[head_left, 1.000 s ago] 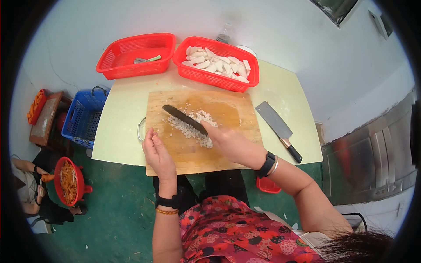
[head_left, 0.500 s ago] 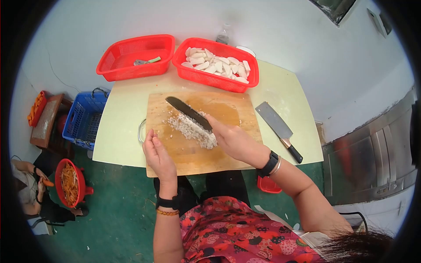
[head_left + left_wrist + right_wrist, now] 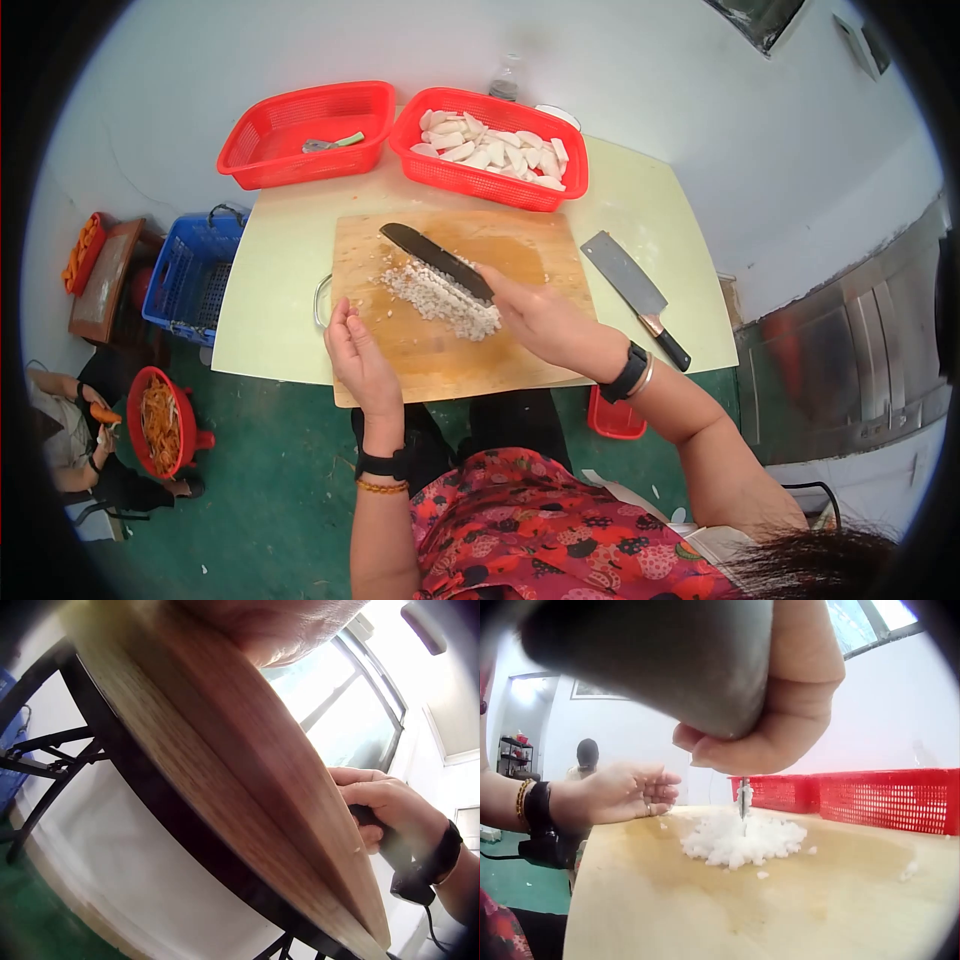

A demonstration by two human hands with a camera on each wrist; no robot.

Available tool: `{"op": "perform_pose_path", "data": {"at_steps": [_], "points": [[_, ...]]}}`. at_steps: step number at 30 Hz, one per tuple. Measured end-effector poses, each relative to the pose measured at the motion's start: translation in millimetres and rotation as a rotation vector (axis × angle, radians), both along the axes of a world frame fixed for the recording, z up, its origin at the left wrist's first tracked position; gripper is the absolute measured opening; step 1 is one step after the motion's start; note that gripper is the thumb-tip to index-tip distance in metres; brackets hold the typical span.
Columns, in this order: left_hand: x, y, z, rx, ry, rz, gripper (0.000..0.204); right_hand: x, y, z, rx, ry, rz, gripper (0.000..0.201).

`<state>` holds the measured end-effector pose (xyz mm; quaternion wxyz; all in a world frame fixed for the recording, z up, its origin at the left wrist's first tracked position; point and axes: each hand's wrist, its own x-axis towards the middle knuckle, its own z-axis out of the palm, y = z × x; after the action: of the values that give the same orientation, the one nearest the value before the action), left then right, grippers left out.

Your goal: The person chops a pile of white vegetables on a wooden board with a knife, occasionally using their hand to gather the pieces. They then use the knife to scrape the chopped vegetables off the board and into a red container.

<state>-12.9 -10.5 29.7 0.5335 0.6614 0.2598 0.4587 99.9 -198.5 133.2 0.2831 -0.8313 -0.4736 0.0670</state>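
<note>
My right hand (image 3: 550, 322) grips a knife (image 3: 432, 258) with a dark blade, its tip pointing toward the far left. Below the blade, a pile of finely chopped white bits (image 3: 436, 302) lies on the wooden cutting board (image 3: 560, 245). In the right wrist view the thin blade stands on edge in the pile (image 3: 727, 844), and some bits cling to it. My left hand (image 3: 362, 362) rests at the board's near left edge with fingers loosely bent, holding nothing. It sits apart from the pile. The right hand's fingers hide the knife handle in the head view.
A cleaver (image 3: 626, 276) lies on the table right of the board. Behind stand two red baskets, one with white slices (image 3: 485, 145), the other (image 3: 255, 150) with a small green-and-grey item. At lower left a person sits by a red basin (image 3: 160, 425) of orange shreds.
The knife and right hand have shifted a little rightward and away along the pile, mostly in the first half second. My left hand stays in place.
</note>
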Motion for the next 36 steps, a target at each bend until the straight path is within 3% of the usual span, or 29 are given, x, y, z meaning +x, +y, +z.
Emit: {"op": "perform_pose_path", "data": {"at_steps": [11, 17, 23, 26, 32, 36], "points": [[0.8, 0.6, -4.1, -0.131, -0.098, 0.007, 0.039, -0.1, -68.0, 2.0, -0.274, -0.323, 0.361, 0.047], [1.2, 0.3, -3.7, -0.134, -0.087, 0.009, 0.042, 23.3, -43.9, -12.6, -0.209, -0.384, 0.257, 0.047], [-0.2, 1.0, -4.7, -0.082, -0.064, 0.008, 0.042, 28.2, -21.4, -9.7, -0.241, -0.148, 0.114, 0.045], [0.5, 1.7, -6.9, -0.072, -0.074, 0.01, 0.042, 32.9, -16.1, -4.7, -0.098, -0.064, 0.105, 0.047], [0.2, 1.2, -4.9, -0.068, -0.051, 0.012, 0.041, 25.8, -14.2, -7.6, -0.139, 0.008, 0.061, 0.043], [0.1, 0.5, -6.2, -0.079, -0.07, 0.01, 0.04, 23.9, -10.4, 3.0, -0.03, -0.023, 0.025, 0.044]]}}
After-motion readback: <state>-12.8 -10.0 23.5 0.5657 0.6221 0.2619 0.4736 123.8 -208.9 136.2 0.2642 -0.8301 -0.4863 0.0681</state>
